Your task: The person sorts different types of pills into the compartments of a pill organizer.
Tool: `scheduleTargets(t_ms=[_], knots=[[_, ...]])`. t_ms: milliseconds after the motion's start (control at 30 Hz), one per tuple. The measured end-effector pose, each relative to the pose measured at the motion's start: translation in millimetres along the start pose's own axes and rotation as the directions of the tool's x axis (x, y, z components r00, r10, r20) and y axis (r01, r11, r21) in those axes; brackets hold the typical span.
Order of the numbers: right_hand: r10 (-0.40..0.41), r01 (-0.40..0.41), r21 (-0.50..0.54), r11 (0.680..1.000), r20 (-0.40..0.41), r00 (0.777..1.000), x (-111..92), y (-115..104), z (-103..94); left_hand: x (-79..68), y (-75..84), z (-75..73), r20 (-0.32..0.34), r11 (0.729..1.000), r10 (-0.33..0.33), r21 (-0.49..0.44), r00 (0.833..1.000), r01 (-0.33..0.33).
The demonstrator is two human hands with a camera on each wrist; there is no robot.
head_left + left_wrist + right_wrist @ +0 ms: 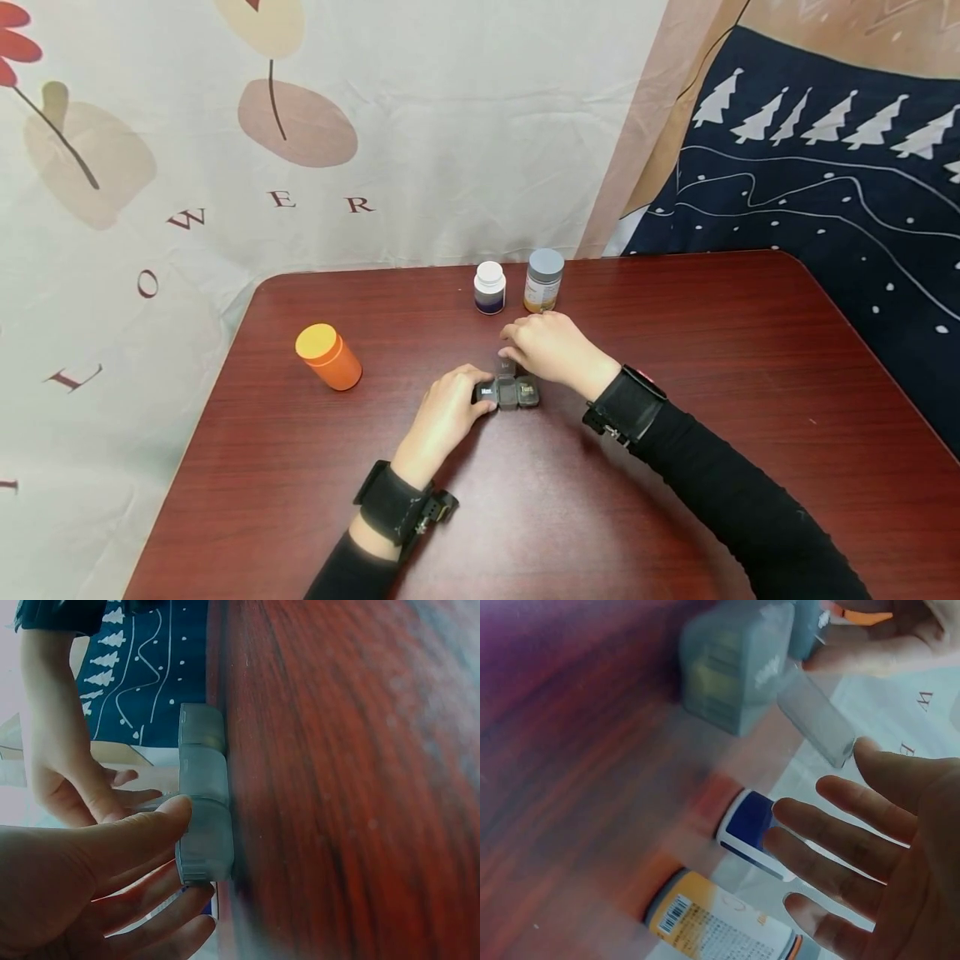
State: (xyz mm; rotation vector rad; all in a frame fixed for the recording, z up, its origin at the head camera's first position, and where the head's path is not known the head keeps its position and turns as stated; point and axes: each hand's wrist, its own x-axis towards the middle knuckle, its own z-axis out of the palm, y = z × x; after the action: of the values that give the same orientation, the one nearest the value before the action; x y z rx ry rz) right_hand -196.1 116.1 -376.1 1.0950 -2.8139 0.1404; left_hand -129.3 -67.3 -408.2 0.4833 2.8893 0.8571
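A translucent grey pill organizer [507,393] with small lidded compartments lies on the table; white lettering shows on its lids. My left hand [444,407] grips its left end, thumb on the near side and fingers beyond it. One lid [815,718] stands raised on the far side. At the edge of that lid is the thumb tip of my right hand [558,350], while its other fingers spread loosely in the right wrist view. Something yellowish shows through a compartment wall [714,682]. Left wrist view: the organizer [204,795] stands between my left thumb and fingers.
Behind the organizer stand a white bottle [490,288] with a dark blue label and a grey-capped bottle [543,281] with a white and yellow label. Over on the left is an orange bottle [330,358] with a yellow-orange cap. Cloths hang behind the reddish-brown table [247,483].
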Motion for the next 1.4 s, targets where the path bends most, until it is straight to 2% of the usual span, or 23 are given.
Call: scheduleTargets(t_ms=[233,433,667,867,1000,1167,1400], knots=[[0.034,-0.034,0.017,0.999,-0.03,0.999,12.0,3.0,-11.3,-1.0,0.8,-0.8,-0.012,1.0,0.011,0.005,1.0,-0.011],[0.098,-0.097,0.031,0.995,-0.067,0.993,32.6,4.7,-21.6,-0.9,1.7,-0.6,-0.018,1.0,0.022,0.018,1.0,-0.022],[0.188,-0.188,0.025,0.982,0.001,0.982,57.6,10.7,-26.5,-1.2,1.3,-0.1,-0.013,1.0,0.003,0.024,1.0,-0.003],[0.256,-0.261,0.04,0.964,0.097,0.962,74.5,14.0,-18.5,-1.5,1.3,-0.4,-0.005,1.0,-0.005,0.024,1.0,0.005],[0.3,-0.307,0.038,0.951,0.125,0.946,82.5,14.2,-7.3,-2.3,2.2,-0.6,-0.001,1.0,-0.006,0.023,1.0,0.006],[0.345,-0.348,0.011,0.938,0.099,0.933,89.3,9.3,5.3,-2.2,2.5,-0.5,-0.002,1.0,0.0,0.019,1.0,0.0],[0.34,-0.34,-0.053,0.939,-0.001,0.94,90.5,5.1,12.3,-1.8,2.0,0.4,-0.017,1.0,0.004,0.012,1.0,-0.004]])
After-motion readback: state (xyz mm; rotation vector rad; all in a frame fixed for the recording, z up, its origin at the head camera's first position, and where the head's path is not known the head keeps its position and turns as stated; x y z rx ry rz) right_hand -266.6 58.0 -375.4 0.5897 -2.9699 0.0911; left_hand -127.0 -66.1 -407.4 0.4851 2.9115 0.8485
